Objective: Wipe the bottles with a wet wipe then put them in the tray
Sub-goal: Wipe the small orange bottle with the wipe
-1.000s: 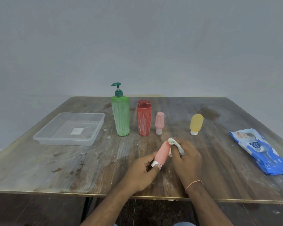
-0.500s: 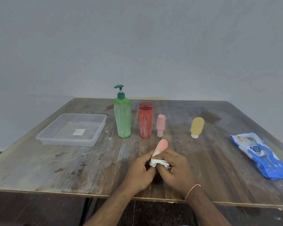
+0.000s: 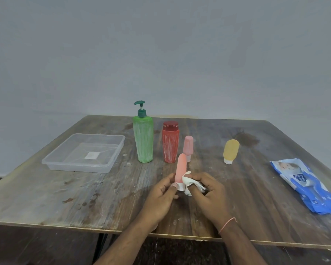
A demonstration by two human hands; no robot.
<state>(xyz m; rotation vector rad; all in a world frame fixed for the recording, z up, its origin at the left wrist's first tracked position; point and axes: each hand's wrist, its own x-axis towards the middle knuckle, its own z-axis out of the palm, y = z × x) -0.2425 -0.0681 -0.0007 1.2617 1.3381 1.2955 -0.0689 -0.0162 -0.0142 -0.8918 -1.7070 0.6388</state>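
Observation:
My left hand [image 3: 161, 196] pinches the white cap end of a small salmon-pink bottle [image 3: 181, 168], which points up and away from me. My right hand [image 3: 208, 194] holds a crumpled white wet wipe [image 3: 188, 181] against the bottle's lower part. On the table behind stand a green pump bottle [image 3: 143, 141], a red bottle [image 3: 170, 145], a small pale pink bottle [image 3: 188, 146] and a yellow bottle [image 3: 231, 151], the two small ones cap down. A clear plastic tray [image 3: 65, 163] sits at the left with nothing in it.
A blue pack of wet wipes [image 3: 306, 186] lies at the right of the worn wooden table [image 3: 84, 197]. The table's front edge runs just under my wrists. A grey wall stands behind.
The salmon-pink bottle has tilted from slanting to nearly upright. The wipe in my right hand has slid from the bottle's tip down to its lower part by the cap.

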